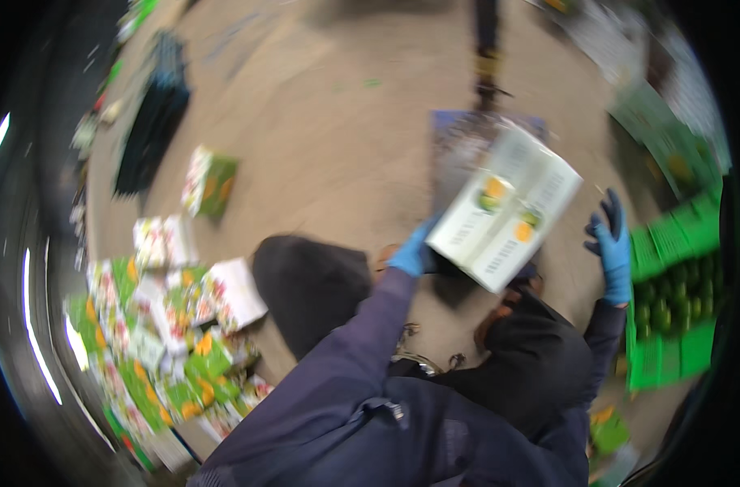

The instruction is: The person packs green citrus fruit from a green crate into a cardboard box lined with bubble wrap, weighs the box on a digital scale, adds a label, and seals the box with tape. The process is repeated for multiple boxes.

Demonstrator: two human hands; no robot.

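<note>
A white cardboard box (pixel 504 207) with printed fruit pictures is tilted in front of me, its taped seam facing up. My left hand (pixel 415 249), in a blue and dark glove, grips the box's lower left corner. To the right of the box, touching nothing, my right hand (pixel 610 234) is raised in the same kind of glove with its fingers apart. Beneath the box lies a flat, partly blue-edged platform (pixel 452 146), largely covered by it. The picture is blurred, so the left fingers under the box are hidden.
Many green and white printed boxes (pixel 163 341) are piled at the left, with one box (pixel 209 182) apart. Dark stacked crates (pixel 154 115) stand behind. At the right, a green plastic crate (pixel 656 365) holds green fruit. A person's leg (pixel 487 36) is at the top.
</note>
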